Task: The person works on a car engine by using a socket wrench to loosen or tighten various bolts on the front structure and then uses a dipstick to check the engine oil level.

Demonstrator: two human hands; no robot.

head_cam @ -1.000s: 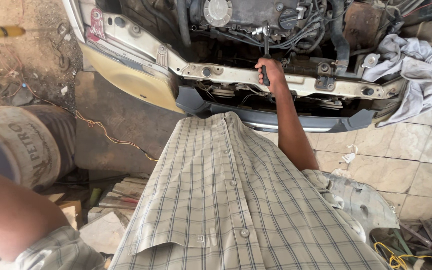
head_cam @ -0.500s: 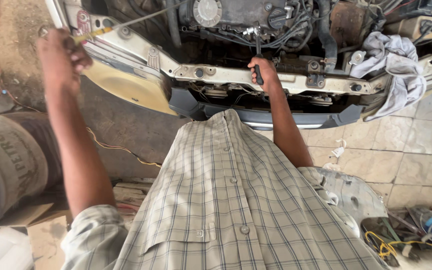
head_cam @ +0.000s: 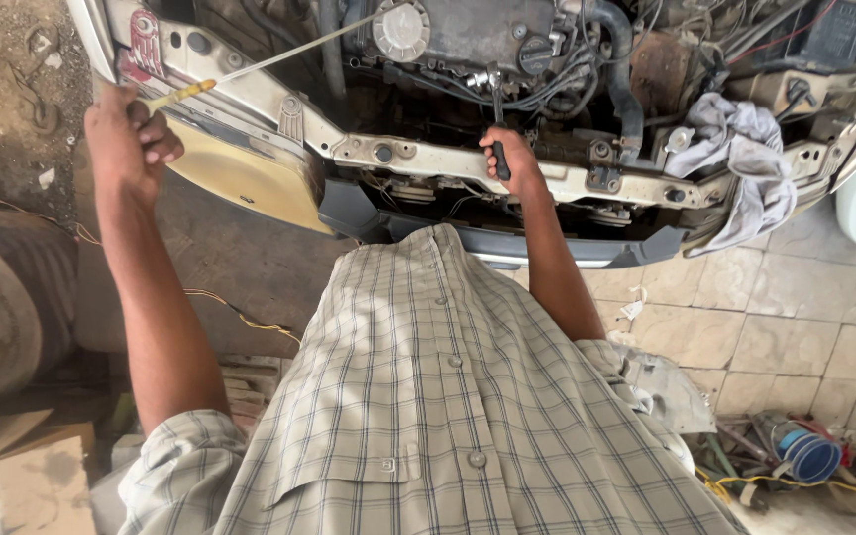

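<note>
Now the left hand (head_cam: 129, 139), raised since a moment ago, is gripping the yellow handle of a long thin dipstick (head_cam: 269, 61) reaching toward the engine (head_cam: 468, 35); the right hand (head_cam: 509, 157) is still clasping a dark-handled tool (head_cam: 498, 124) at the front crossmember (head_cam: 428, 159).

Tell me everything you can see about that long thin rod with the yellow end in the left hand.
The rod is a slim, straight, pale metal strip, like a dipstick, with a yellow grip at its near end. The left hand pinches that yellow end. The rod slants up and to the right across the cream body panel towards the engine, by the round cap. Whether its far tip touches anything cannot be told.
</note>
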